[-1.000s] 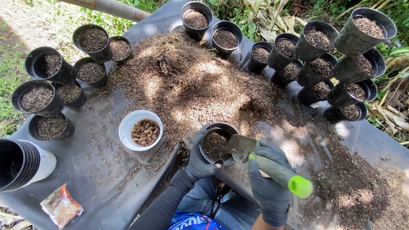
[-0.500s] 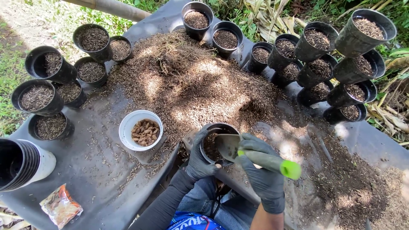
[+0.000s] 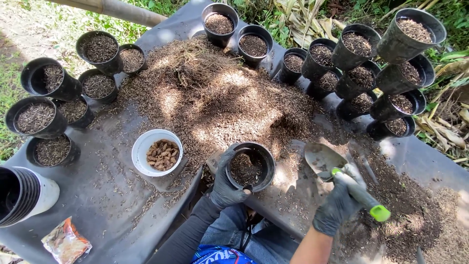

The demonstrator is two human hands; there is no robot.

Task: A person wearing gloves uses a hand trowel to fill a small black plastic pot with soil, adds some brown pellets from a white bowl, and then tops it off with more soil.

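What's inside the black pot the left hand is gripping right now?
The black pot in the left hand holds dark, coarse potting mix, filled partway below the rim. Anything buried beneath that surface is covered and cannot be seen. The trowel in the right hand is outside it.

Bare sheet (image 3: 105,195) lies open between the white bowl (image 3: 157,152) and stacked pots (image 3: 19,195); filled pots (image 3: 359,73) crowd the far edge.

A gloved left hand (image 3: 225,187) grips a partly filled black pot (image 3: 250,166) by its rim; just right of it, the gloved right hand (image 3: 337,210) holds a green-handled trowel (image 3: 342,178), blade empty, over the soil-strewn sheet (image 3: 107,210).
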